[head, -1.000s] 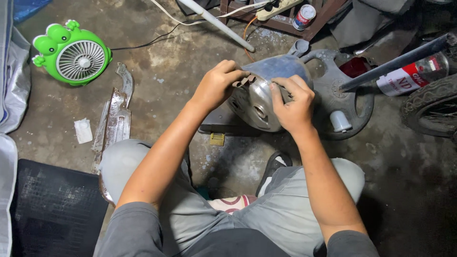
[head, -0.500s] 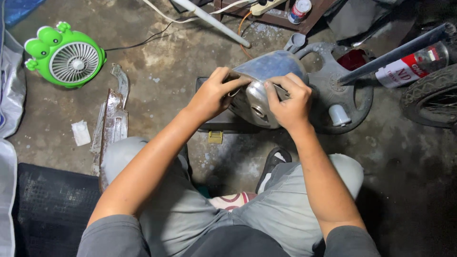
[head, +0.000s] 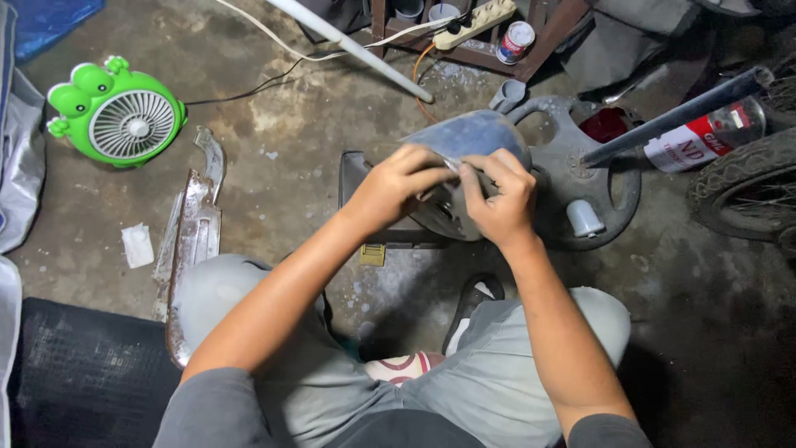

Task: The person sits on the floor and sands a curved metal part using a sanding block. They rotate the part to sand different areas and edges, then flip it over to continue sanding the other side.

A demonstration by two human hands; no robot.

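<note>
Green frog-shaped fan, rusty metal strip, white power strip, plastic bottle, tyre

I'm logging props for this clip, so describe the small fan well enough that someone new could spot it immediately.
Start at the concrete floor in the upper left of the head view, well away from the left hand and right hand working on the grey metal part. There stands the fan, beside a rusty metal strip. It alone is bright green and frog-shaped, with a round white grille.

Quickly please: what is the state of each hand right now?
Left hand: closed, gripping the round grey metal part.
Right hand: closed, gripping the same part.
</note>
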